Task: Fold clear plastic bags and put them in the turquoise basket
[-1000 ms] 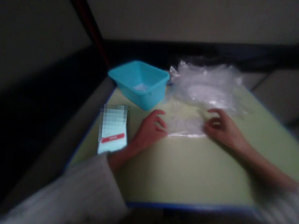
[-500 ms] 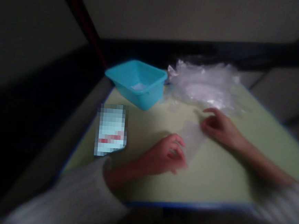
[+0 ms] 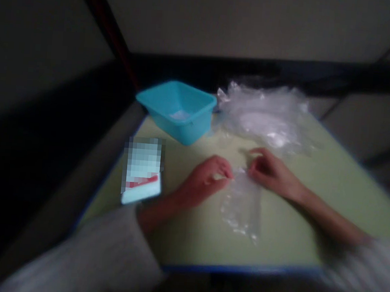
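Note:
A clear plastic bag (image 3: pixel 242 208) hangs down toward me between my hands, over the middle of the table. At its upper left corner, the thumb and forefinger of my left hand (image 3: pixel 205 180) are pinched together on its edge. My right hand (image 3: pixel 270 172) has its curled fingers at the bag's upper right corner, closed on it, with the forefinger stretched out to the left. Whether the bag holds anything is hard to make out in the dim, blurred view.
A pile of clear plastic bags (image 3: pixel 265 115) lies at the back right. Left of it stands a turquoise basin (image 3: pixel 196 130) with something whitish inside. A lit phone or tablet (image 3: pixel 142 169), its screen blurred out, lies at the left. The yellowish table (image 3: pixel 200 250) has a blue edge.
My left hand has moved up and closed in a pinch at the bag's edge. My right hand has shifted slightly left and down. The bag now hangs lower, nearer to me.

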The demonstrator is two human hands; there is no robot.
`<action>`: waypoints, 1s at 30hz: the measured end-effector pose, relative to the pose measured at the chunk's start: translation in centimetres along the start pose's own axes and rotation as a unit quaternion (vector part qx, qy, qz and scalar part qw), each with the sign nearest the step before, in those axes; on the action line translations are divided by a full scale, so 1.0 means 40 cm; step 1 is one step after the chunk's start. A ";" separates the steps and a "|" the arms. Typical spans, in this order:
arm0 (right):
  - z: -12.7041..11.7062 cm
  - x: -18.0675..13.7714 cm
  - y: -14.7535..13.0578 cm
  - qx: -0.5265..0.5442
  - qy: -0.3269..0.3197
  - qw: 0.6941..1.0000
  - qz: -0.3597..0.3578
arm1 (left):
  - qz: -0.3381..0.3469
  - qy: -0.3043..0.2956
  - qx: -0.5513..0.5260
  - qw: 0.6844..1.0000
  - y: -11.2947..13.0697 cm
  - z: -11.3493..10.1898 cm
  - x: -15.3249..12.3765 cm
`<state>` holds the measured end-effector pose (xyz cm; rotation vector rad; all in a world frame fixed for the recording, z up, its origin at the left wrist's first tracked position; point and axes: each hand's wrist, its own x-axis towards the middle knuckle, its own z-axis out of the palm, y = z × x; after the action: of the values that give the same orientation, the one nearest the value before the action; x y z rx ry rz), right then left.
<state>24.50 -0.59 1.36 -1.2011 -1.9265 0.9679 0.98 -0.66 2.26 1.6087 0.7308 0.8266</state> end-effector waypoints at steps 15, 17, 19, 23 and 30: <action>0.028 0.003 0.007 0.019 -0.072 0.996 -0.044 | 0.114 -0.030 0.215 0.969 -0.055 0.003 0.018; 0.031 0.000 0.001 0.030 -0.079 0.995 -0.049 | 0.110 -0.031 0.215 0.970 -0.058 0.002 0.015; 0.031 -0.003 -0.007 0.034 -0.077 0.995 -0.043 | 0.104 -0.031 0.221 0.969 -0.061 0.001 0.013; 0.028 -0.009 -0.021 0.013 -0.059 0.998 -0.025 | 0.088 -0.028 0.227 0.969 -0.062 0.000 0.011; 0.025 -0.011 -0.028 -0.055 -0.026 0.998 -0.020 | 0.068 -0.020 0.214 0.974 -0.054 0.002 0.011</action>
<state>23.34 -1.59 1.75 -1.2045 -2.0611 0.8905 1.25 0.05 0.17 2.0747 0.8155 0.7636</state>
